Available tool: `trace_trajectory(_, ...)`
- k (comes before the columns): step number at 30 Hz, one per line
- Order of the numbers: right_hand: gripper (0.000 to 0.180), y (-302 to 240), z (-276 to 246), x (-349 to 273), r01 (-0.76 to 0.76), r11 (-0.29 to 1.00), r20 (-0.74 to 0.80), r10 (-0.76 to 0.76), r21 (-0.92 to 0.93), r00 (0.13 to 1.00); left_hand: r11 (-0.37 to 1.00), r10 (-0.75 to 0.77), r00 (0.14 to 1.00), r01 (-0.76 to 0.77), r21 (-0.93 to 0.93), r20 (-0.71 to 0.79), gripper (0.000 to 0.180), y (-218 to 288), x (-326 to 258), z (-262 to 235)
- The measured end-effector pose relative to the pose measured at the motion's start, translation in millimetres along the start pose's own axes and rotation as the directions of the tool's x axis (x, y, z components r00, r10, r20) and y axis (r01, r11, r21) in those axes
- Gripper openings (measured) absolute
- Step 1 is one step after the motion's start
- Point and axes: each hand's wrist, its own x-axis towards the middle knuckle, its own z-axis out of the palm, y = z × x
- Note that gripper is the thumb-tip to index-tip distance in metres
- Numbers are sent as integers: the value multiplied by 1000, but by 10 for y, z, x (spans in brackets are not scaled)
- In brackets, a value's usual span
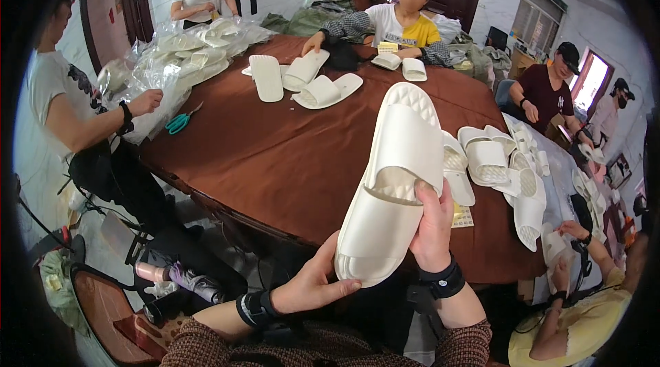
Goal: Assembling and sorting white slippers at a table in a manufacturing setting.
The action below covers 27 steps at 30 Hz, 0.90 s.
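Note:
I hold a pair of cream-white slide slippers (402,143) in front of me, fitted into each other, straps facing up and tilted over the table edge. My left hand (313,284) is closed round the lower end, thumb along the edge. With its thumb at the opening between the two straps, my right hand (434,226) grips the right side; its other fingers are partly hidden. Just beyond that hand, more white slides (487,157) lie on the brown-covered table (275,154). A sheet of yellow stickers (463,216) lies partly behind my right wrist.
Teal scissors (182,119) lie by the table's left edge, near bagged slides (185,51). Across the table a person (405,20) handles slides (306,70). Other people work at left and right. A chair (103,305) stands at lower left.

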Motion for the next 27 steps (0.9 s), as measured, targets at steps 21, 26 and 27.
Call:
trace_trajectory(21, 42, -236, -248, 312, 109, 994, -98, -111, -25, 989, 995, 68, 878, -24, 98, -474, 51, 451, -148, -844)
trace_trajectory(26, 40, -79, -351, 223, -96, 976, 67, 111, -198, 992, 985, 106, 838, -15, 172, -535, 38, 761, 51, -1383)
trace_trajectory(27, 38, -91, -302, 181, -144, 966, 89, 166, -214, 982, 989, 74, 840, 7, 147, -537, 37, 813, 92, -1498)
